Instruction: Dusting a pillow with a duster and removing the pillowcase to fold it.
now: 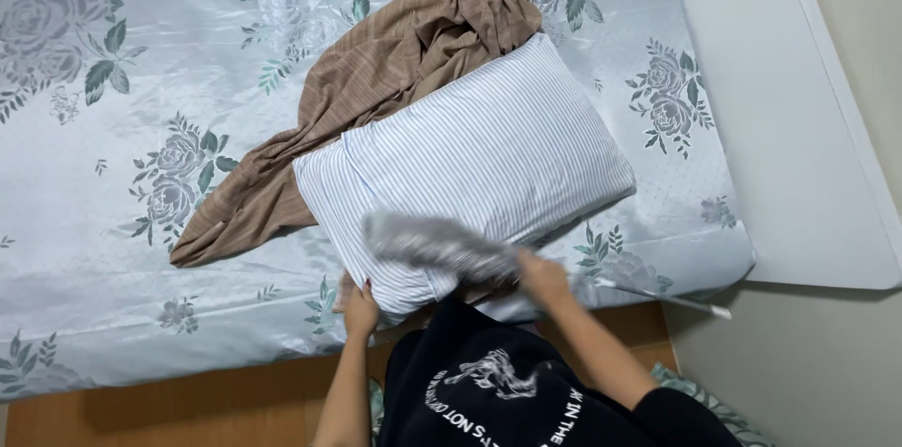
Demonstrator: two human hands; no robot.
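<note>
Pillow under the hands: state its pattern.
The pillow has fine blue and white stripes, seen in the head view.

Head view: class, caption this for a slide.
Left hand steadies blue-striped white pillow; right hand sweeps blurred grey cloth across it.

left hand [360, 309]: arm straight forward, fingers curled in a grip | right hand [542, 275]: forearm angled inward, fist closed, motion-blurred

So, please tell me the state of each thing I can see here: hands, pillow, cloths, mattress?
Striped pillow: lying flat on the mattress, cased.
Left hand: pressing the pillow's near corner.
Right hand: gripping a grey cloth.
Grey cloth: blurred, over the pillow's near edge.
Brown cloth: crumpled, partly under the pillow.
Floral mattress: covered.
</note>
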